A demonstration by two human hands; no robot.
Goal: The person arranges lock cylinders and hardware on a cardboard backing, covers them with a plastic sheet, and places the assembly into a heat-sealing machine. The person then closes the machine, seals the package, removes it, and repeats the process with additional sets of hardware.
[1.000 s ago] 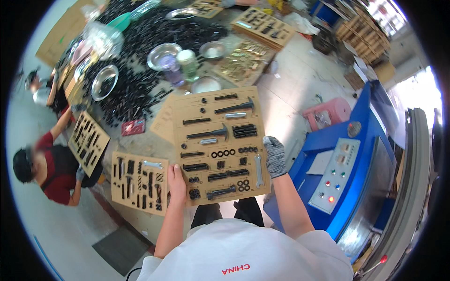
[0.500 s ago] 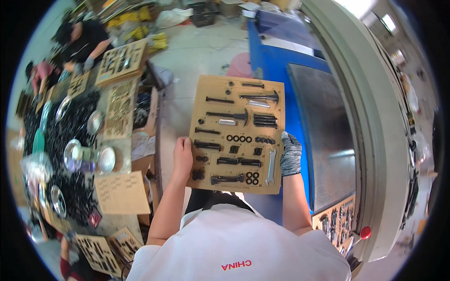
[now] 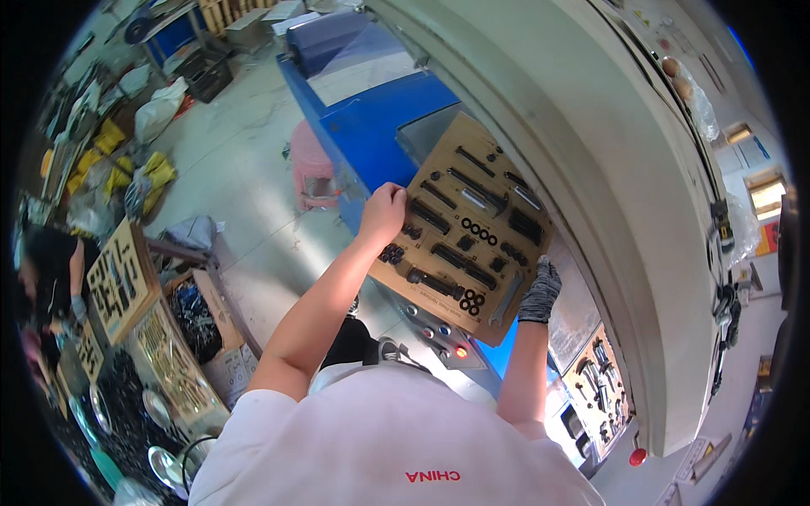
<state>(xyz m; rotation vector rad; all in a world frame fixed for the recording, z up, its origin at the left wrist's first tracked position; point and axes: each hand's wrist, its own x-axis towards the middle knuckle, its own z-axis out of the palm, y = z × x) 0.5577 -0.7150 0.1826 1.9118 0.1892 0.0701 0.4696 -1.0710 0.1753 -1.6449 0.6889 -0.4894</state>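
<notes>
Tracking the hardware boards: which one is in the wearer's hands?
The central board, gripped at its edges by the left hand and gloved right hand; neither touches the lower-right board or any other.

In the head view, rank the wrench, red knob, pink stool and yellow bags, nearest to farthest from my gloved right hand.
From the gloved right hand:
1. Wrench, on the board, just left.
2. Red knob, lower right.
3. Pink stool, upper left.
4. Yellow bags, far left.
</notes>
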